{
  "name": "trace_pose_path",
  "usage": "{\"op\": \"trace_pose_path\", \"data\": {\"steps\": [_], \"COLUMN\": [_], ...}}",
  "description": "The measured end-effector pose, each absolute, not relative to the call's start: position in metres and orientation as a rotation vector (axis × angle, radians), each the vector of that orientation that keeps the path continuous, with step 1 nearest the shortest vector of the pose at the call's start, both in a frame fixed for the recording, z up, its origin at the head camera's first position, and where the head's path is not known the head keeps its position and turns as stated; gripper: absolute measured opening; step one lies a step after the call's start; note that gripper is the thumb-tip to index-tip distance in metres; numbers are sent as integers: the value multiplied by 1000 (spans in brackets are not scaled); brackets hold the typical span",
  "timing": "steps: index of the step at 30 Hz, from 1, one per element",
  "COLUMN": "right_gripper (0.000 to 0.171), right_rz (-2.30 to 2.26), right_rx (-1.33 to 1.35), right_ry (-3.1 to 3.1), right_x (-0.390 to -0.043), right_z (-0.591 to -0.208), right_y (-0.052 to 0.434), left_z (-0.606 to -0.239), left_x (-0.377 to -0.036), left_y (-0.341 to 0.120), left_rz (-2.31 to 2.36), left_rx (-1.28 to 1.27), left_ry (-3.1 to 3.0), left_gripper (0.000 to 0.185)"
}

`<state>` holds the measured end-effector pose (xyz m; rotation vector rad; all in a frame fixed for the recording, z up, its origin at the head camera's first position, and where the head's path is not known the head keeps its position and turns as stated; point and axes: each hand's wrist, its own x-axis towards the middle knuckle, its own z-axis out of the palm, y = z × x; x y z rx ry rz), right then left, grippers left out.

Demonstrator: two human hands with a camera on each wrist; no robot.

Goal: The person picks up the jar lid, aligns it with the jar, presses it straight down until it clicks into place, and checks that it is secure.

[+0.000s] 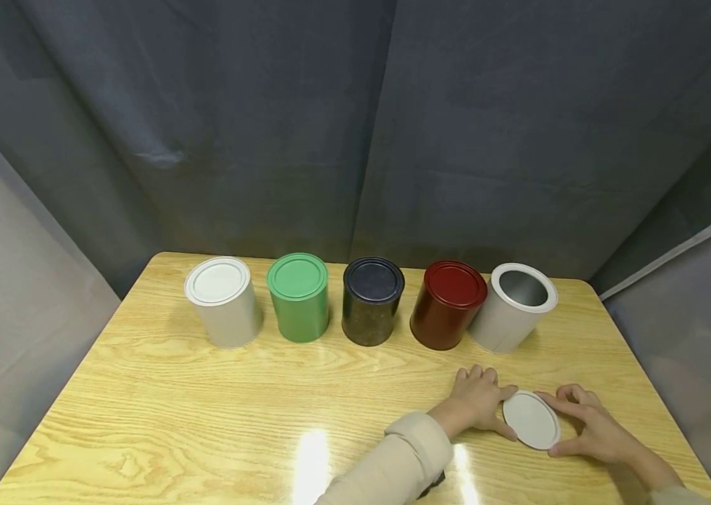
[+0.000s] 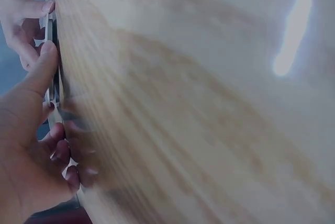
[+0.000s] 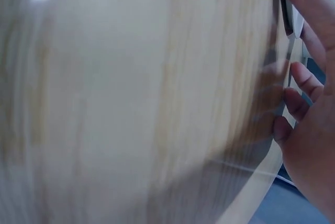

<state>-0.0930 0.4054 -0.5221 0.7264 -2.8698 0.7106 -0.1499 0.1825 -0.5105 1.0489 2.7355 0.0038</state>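
Observation:
A round white can lid (image 1: 532,421) lies low over the front right of the table, tilted in the head view. My left hand (image 1: 480,398) holds its left edge between thumb and index finger, the other fingertips down at the tabletop. On the opposite edge, my right hand (image 1: 592,426) grips with thumb and forefinger spread along the rim. Behind the hands stands a white can (image 1: 499,322) with an open top and a dark inside. In the left wrist view the lid (image 2: 51,85) appears edge-on, close above the wood.
Left of the uncovered can, a row of lidded cans runs along the back: dark red (image 1: 447,308), black (image 1: 370,308), green (image 1: 300,305) and white (image 1: 226,308). The wooden table (image 1: 204,421) ends at a grey curtain (image 1: 267,140) behind them.

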Motion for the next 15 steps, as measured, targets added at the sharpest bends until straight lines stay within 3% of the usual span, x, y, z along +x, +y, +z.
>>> {"op": "trace_pose_path", "data": {"steps": [15], "right_gripper": [81], "right_rz": [910], "right_rx": [692], "right_ry": [-2914], "right_x": [-91], "right_z": [-513], "right_y": [403], "left_z": [-504], "left_x": [-156], "left_y": [173], "left_rz": [191], "left_rx": [1099], "left_ry": [2662], "left_gripper": [82]}}
